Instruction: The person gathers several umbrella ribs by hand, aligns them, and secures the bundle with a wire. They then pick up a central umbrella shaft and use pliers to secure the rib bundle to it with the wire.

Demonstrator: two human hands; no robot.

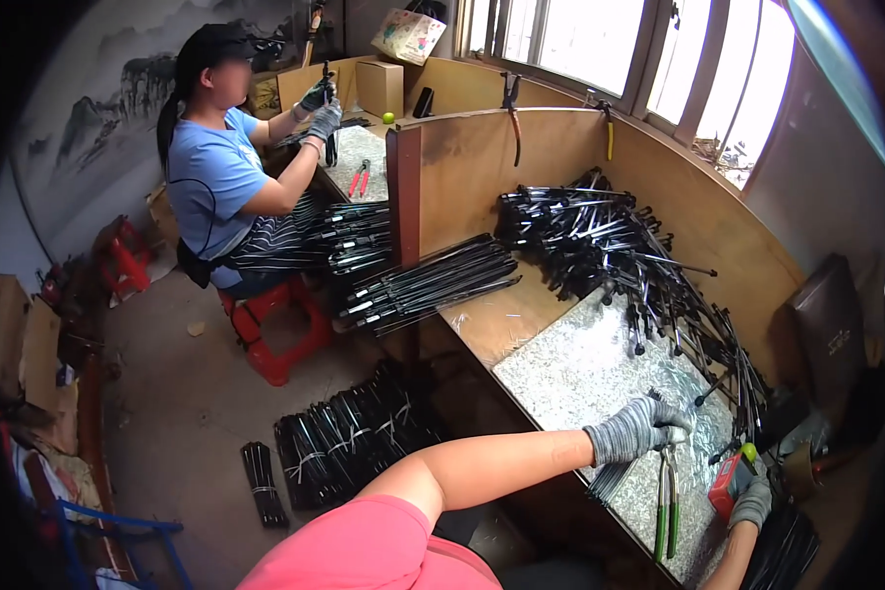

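My left hand [636, 431], in a grey knitted glove, is above the speckled work surface [560, 369]. Its fingers are curled closed, and what they hold, if anything, is too small to make out. Pliers with green handles [668, 516] lie just below its fingertips. Under my left wrist, thin dark rods [613, 482] rest at the table edge. At the lower right, my right hand [754, 503], also gloved, is beside a red box-shaped thing [726, 484]. Its fingers are partly hidden, so their grip is unclear.
Black rod-like parts [600, 236] are heaped at the back. Long black bundles [433, 280] lie left of a wooden divider [462, 167]. Tied bundles [349, 433] cover some floor. Another person [216, 167] sits on a red stool [280, 329], working with gloved hands.
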